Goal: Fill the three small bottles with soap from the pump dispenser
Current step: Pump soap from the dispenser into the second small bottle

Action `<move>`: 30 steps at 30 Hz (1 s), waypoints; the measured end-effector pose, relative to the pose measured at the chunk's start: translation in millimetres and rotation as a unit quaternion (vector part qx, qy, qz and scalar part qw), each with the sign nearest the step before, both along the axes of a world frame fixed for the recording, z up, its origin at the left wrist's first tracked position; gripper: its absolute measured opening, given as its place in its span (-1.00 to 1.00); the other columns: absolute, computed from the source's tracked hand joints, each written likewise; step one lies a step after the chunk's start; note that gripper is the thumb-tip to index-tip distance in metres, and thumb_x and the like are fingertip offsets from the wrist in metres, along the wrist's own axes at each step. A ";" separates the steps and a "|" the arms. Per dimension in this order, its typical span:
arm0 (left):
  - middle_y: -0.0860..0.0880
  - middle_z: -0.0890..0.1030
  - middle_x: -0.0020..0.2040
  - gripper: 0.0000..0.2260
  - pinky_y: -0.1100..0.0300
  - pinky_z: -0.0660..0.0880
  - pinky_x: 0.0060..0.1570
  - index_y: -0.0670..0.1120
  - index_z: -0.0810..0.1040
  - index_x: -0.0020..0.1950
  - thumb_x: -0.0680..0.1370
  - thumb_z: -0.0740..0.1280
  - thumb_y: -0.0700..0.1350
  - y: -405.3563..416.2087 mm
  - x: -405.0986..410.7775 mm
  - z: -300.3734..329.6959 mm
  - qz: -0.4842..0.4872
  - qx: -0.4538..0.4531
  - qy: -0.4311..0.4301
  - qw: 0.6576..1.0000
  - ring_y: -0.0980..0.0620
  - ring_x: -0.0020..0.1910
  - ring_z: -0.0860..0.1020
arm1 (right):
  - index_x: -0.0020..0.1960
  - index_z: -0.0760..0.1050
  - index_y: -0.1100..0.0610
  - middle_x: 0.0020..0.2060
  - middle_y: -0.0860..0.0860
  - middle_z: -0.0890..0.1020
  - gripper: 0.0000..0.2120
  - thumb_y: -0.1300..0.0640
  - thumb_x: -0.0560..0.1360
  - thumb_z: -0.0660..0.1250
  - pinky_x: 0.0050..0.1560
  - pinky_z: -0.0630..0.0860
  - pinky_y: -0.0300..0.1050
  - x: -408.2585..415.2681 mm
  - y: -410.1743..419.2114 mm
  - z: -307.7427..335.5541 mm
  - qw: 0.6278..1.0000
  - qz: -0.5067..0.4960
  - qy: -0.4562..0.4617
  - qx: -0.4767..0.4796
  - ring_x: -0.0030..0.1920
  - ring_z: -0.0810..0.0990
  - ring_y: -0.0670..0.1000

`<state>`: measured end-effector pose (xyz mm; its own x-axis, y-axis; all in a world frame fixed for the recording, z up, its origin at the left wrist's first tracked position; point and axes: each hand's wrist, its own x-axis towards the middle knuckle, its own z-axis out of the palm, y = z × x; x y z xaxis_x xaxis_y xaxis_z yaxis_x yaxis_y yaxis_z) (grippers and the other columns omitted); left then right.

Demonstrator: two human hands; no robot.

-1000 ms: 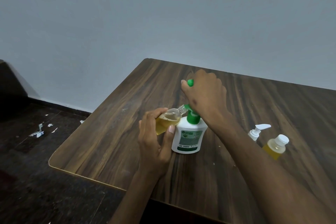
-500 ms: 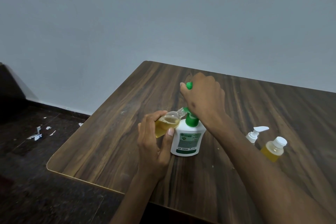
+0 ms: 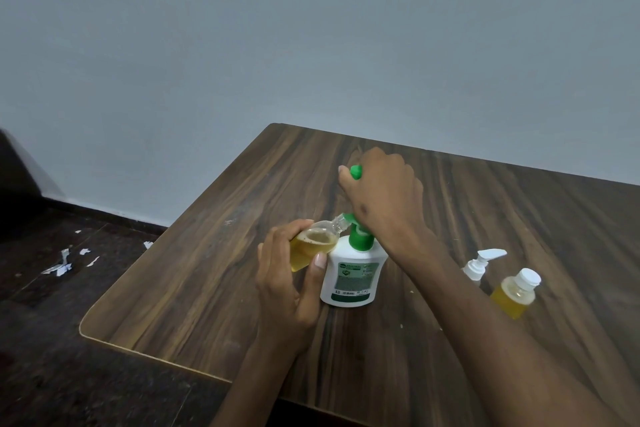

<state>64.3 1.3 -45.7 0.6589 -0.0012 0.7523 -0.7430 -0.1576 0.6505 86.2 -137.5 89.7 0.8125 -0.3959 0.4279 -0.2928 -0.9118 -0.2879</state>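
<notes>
Not much has moved since a second ago, both hands have stayed put and the view just dipped a little. Left hand [image 3: 289, 284] has its fingers and thumb curled around the tilted small bottle [image 3: 313, 246], about half full of yellow soap, mouth tucked against the green nozzle at its 2 o'clock. Right hand [image 3: 382, 198] is wrapped over the green pump head of the dispenser [image 3: 351, 276] mid-table [image 3: 194, 288], while a white pump cap [image 3: 481, 262] and a capped filled bottle [image 3: 516, 293] sit off at its 3 o'clock.
</notes>
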 end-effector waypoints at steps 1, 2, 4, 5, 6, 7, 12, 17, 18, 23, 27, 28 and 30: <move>0.15 0.59 0.20 -0.73 -0.22 0.55 -0.01 -0.02 0.53 0.31 0.61 0.36 -0.17 0.1 -0.4 0.3 -0.001 0.000 0.000 1.000 -0.05 0.13 0.61 | -0.13 0.39 0.11 -0.29 -0.01 0.43 -0.67 -0.13 0.65 0.20 -0.23 0.36 -0.02 0.1 -0.2 0.8 1.000 0.001 -0.005 -0.005 -0.23 0.50 0.09; 0.16 0.58 0.21 -0.72 -0.22 0.55 -0.01 0.00 0.52 0.32 0.61 0.36 -0.17 0.2 -0.2 0.3 -0.001 0.000 -0.001 1.000 -0.05 0.13 0.61 | -0.13 0.40 0.11 -0.27 0.01 0.46 -0.67 -0.13 0.65 0.20 -0.23 0.37 -0.02 0.3 -0.3 1.3 1.000 0.001 -0.010 -0.008 -0.23 0.50 0.09; 0.19 0.58 0.21 -0.71 -0.22 0.56 -0.01 0.02 0.51 0.32 0.61 0.36 -0.17 0.5 0.0 0.1 -0.001 -0.001 0.000 1.000 -0.03 0.14 0.61 | -0.13 0.39 0.11 -0.29 -0.01 0.43 -0.67 -0.12 0.65 0.20 -0.23 0.34 -0.04 0.0 0.1 -0.1 1.000 -0.003 -0.008 -0.001 -0.26 0.47 0.06; 0.18 0.58 0.21 -0.71 -0.23 0.56 -0.01 0.02 0.51 0.32 0.61 0.36 -0.17 0.5 -0.1 -0.1 -0.001 0.000 0.000 1.000 -0.03 0.14 0.61 | -0.13 0.38 0.10 -0.31 -0.03 0.39 -0.68 -0.12 0.66 0.20 -0.24 0.32 -0.04 -0.6 0.5 -0.5 1.000 -0.005 -0.003 0.005 -0.29 0.44 0.03; 0.18 0.58 0.21 -0.71 -0.23 0.56 0.00 0.02 0.51 0.32 0.61 0.37 -0.17 0.6 -0.3 0.0 -0.001 0.000 0.000 1.000 -0.02 0.15 0.61 | -0.13 0.37 0.10 -0.33 -0.04 0.36 -0.68 -0.12 0.66 0.20 -0.24 0.32 -0.05 -0.5 0.7 -0.9 1.000 -0.006 0.002 0.005 -0.31 0.42 0.01; 0.17 0.58 0.21 -0.71 -0.24 0.56 0.00 0.02 0.52 0.32 0.61 0.37 -0.16 0.9 -0.7 0.2 -0.002 0.000 0.001 1.000 -0.02 0.15 0.61 | -0.13 0.37 0.09 -0.33 -0.05 0.37 -0.68 -0.12 0.66 0.20 -0.24 0.33 -0.05 -0.4 0.9 -0.1 1.000 -0.004 0.001 -0.001 -0.30 0.43 0.02; 0.16 0.59 0.21 -0.73 -0.23 0.56 0.00 -0.03 0.53 0.31 0.61 0.36 -0.16 0.0 -0.4 0.0 -0.002 0.001 0.005 1.000 -0.03 0.14 0.61 | -0.12 0.40 0.08 -0.31 -0.04 0.42 -0.69 -0.13 0.66 0.21 -0.33 0.30 -0.11 0.4 -0.2 -1.7 1.000 -0.001 -0.009 0.000 -0.35 0.41 -0.06; 0.13 0.59 0.21 -0.73 -0.25 0.55 0.02 -0.04 0.54 0.31 0.61 0.36 -0.16 0.6 0.6 -0.7 -0.004 0.003 0.006 1.000 -0.03 0.16 0.61 | -0.15 0.39 0.08 -0.33 -0.04 0.44 -0.68 -0.12 0.66 0.21 -0.27 0.33 -0.07 1.2 -0.8 0.6 1.000 0.000 -0.017 -0.010 -0.35 0.41 -0.04; 0.14 0.59 0.21 -0.73 -0.24 0.55 0.02 -0.04 0.54 0.32 0.61 0.36 -0.16 0.6 0.7 -0.7 -0.004 0.003 0.006 1.000 -0.02 0.16 0.61 | -0.15 0.39 0.08 -0.33 -0.04 0.43 -0.68 -0.12 0.66 0.21 -0.27 0.32 -0.08 1.3 -0.6 0.2 1.000 -0.001 -0.017 -0.008 -0.34 0.42 -0.03; 0.14 0.58 0.21 -0.74 -0.21 0.55 0.01 -0.06 0.54 0.31 0.61 0.37 -0.17 0.0 -0.3 0.8 -0.003 0.000 0.003 1.000 -0.03 0.15 0.61 | -0.13 0.44 0.11 -0.23 0.03 0.54 -0.67 -0.12 0.64 0.21 -0.26 0.39 -0.04 2.7 -1.3 -1.2 1.000 -0.007 -0.013 -0.008 -0.26 0.52 0.06; 0.12 0.59 0.21 -0.75 -0.20 0.56 0.04 -0.08 0.55 0.32 0.63 0.36 -0.14 0.1 1.2 -1.5 -0.003 0.002 0.007 1.000 -0.02 0.16 0.61 | -0.13 0.42 0.10 -0.28 0.00 0.48 -0.68 -0.12 0.65 0.21 -0.24 0.35 -0.05 2.4 -0.7 -2.9 1.000 -0.009 -0.013 0.003 -0.29 0.47 0.02; 0.11 0.59 0.21 -0.75 -0.22 0.56 0.05 -0.08 0.55 0.32 0.63 0.36 -0.13 0.2 1.5 -2.0 -0.003 0.003 0.009 1.000 -0.02 0.17 0.61 | -0.13 0.42 0.10 -0.29 -0.01 0.45 -0.69 -0.12 0.65 0.21 -0.24 0.35 -0.05 2.0 -0.2 -3.6 1.000 -0.010 -0.009 0.007 -0.28 0.46 0.02; 0.11 0.59 0.22 -0.75 -0.25 0.56 0.06 -0.08 0.54 0.32 0.63 0.36 -0.13 0.6 1.0 -2.0 -0.005 0.003 0.010 1.000 -0.03 0.17 0.61 | -0.13 0.41 0.09 -0.32 -0.03 0.42 -0.69 -0.11 0.65 0.21 -0.29 0.31 -0.08 1.3 0.1 -2.1 1.000 -0.008 -0.007 0.000 -0.30 0.46 0.01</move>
